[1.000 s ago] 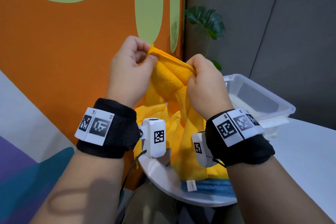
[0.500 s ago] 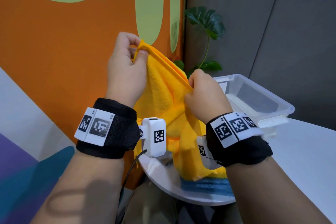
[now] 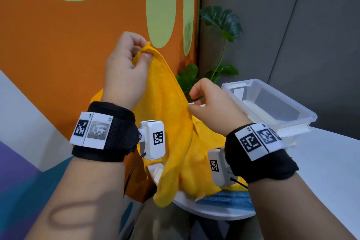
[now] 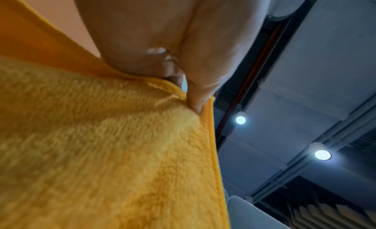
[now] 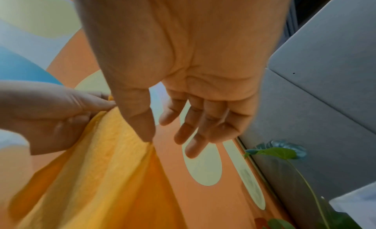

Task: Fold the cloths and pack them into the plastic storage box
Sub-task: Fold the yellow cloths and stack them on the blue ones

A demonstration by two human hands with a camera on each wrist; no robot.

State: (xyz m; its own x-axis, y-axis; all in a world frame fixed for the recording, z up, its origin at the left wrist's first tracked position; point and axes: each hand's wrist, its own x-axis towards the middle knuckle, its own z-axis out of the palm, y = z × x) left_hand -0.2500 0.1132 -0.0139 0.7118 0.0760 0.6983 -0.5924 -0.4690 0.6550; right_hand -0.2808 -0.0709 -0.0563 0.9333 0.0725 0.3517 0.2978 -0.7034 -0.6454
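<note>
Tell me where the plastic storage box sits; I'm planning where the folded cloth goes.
In the head view, the plastic storage box sits on the white table, just beyond the right hand.

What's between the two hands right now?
A sloping edge of the yellow cloth, running from the left hand, which pinches its corner, down to the right hand's thumb. The head view shows it.

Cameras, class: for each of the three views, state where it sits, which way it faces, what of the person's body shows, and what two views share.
Head: on the head, facing forward and down; both forearms, left hand pinching the yellow cloth, right hand, plastic box.
Left wrist: looks up along the fingers to the ceiling.
Right wrist: looks along the open palm at the orange wall.
Shared: both wrist views show the yellow cloth and left hand.
</note>
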